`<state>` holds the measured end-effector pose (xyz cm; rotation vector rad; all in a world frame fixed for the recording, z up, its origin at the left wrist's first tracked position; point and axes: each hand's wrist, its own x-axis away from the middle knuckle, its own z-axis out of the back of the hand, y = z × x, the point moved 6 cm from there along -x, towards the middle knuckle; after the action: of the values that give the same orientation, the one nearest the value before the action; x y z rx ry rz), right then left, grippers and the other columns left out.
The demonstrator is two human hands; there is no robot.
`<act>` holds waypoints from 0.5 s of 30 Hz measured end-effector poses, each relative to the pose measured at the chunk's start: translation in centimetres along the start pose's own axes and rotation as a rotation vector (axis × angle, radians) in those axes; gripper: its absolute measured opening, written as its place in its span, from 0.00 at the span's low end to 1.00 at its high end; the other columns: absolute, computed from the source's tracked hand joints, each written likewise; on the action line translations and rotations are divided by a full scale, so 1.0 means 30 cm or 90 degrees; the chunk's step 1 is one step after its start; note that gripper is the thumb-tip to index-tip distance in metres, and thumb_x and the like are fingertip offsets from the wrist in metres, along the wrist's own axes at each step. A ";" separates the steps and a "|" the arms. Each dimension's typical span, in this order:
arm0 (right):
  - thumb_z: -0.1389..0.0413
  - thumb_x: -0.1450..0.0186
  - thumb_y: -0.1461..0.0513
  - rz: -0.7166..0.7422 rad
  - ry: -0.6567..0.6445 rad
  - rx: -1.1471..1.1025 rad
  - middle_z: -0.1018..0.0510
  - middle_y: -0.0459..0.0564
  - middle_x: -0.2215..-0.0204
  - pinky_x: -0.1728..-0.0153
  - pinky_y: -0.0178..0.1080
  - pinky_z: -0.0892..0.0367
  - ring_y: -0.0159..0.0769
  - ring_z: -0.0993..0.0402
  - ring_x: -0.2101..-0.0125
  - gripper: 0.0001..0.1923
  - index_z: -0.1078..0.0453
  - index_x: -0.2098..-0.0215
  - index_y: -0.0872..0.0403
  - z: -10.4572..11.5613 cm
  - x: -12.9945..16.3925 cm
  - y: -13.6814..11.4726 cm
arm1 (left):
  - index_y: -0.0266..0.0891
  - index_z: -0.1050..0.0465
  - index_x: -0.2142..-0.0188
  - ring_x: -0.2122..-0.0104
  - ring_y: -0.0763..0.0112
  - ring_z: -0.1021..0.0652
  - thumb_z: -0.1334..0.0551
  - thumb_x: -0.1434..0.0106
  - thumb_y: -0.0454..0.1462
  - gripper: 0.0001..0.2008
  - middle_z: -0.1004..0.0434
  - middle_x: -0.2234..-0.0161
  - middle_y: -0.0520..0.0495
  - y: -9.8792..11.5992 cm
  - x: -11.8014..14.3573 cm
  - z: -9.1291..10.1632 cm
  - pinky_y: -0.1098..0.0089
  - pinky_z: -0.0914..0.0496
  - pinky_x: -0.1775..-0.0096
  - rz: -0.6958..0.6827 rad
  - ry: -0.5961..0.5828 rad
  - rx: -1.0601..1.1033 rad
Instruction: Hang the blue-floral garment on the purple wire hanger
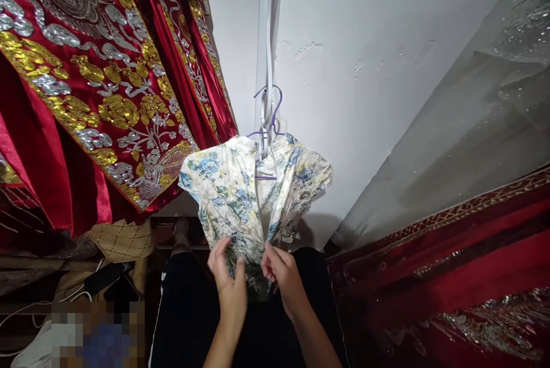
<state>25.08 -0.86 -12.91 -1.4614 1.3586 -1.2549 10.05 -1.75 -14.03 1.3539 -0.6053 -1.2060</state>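
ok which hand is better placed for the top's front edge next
Probably the right hand: its fingertips appear to pinch the front edge of the floral top, while the left hand is open, away from that edge.

The wall (344, 41) is bright, but down low it is dim and the trousers (184, 310) look black. Shiny bits (119, 111) glint on the left red cloth (107, 84), and a dark shadow (317, 231) sits beside the shirt (232, 196). Blocky squares (98, 335) hide a patch at the lower left.

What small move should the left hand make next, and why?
Perhaps the left hand should pinch the garment near the right hand, because the left is open, while the right appears to pinch cloth where the neckline ends.
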 end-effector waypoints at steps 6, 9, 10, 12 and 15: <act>0.44 0.37 0.41 0.000 -0.044 0.004 0.33 0.46 0.86 0.78 0.36 0.49 0.30 0.43 0.83 0.28 0.35 0.82 0.53 -0.048 0.024 0.001 | 0.46 0.28 0.52 0.45 0.54 0.29 0.41 0.33 0.38 0.10 0.28 0.50 0.40 0.041 -0.023 -0.118 0.54 0.35 0.43 -0.034 -0.186 0.029; 0.46 0.37 0.41 -0.004 -0.070 0.001 0.32 0.45 0.86 0.81 0.35 0.53 0.28 0.45 0.85 0.27 0.35 0.79 0.53 -0.059 0.020 -0.011 | 0.44 0.28 0.61 0.54 0.57 0.25 0.42 0.32 0.39 0.05 0.26 0.59 0.43 0.058 -0.047 -0.122 0.59 0.31 0.50 -0.061 -0.201 0.046; 0.46 0.37 0.41 -0.003 -0.081 0.004 0.32 0.45 0.86 0.82 0.35 0.54 0.27 0.46 0.86 0.27 0.35 0.78 0.53 -0.059 0.017 -0.018 | 0.44 0.28 0.61 0.55 0.58 0.24 0.43 0.32 0.39 0.05 0.25 0.59 0.44 0.062 -0.052 -0.121 0.60 0.31 0.51 -0.067 -0.209 0.052; 0.47 0.36 0.42 -0.006 -0.108 0.017 0.31 0.45 0.86 0.82 0.34 0.56 0.26 0.48 0.86 0.25 0.34 0.76 0.54 -0.057 0.010 -0.030 | 0.45 0.28 0.57 0.55 0.59 0.24 0.43 0.33 0.37 0.07 0.25 0.57 0.44 0.067 -0.057 -0.120 0.62 0.31 0.52 -0.084 -0.224 0.055; 0.48 0.34 0.45 -0.038 -0.148 0.045 0.28 0.45 0.86 0.82 0.34 0.58 0.25 0.49 0.88 0.23 0.33 0.74 0.55 -0.047 0.008 -0.032 | 0.44 0.30 0.56 0.56 0.60 0.25 0.42 0.34 0.35 0.08 0.25 0.57 0.44 0.064 -0.051 -0.136 0.62 0.31 0.52 -0.123 -0.263 0.041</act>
<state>23.91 -0.84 -11.62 -1.5538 1.1141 -1.1190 13.74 0.86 -12.59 1.2439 -0.8222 -1.6556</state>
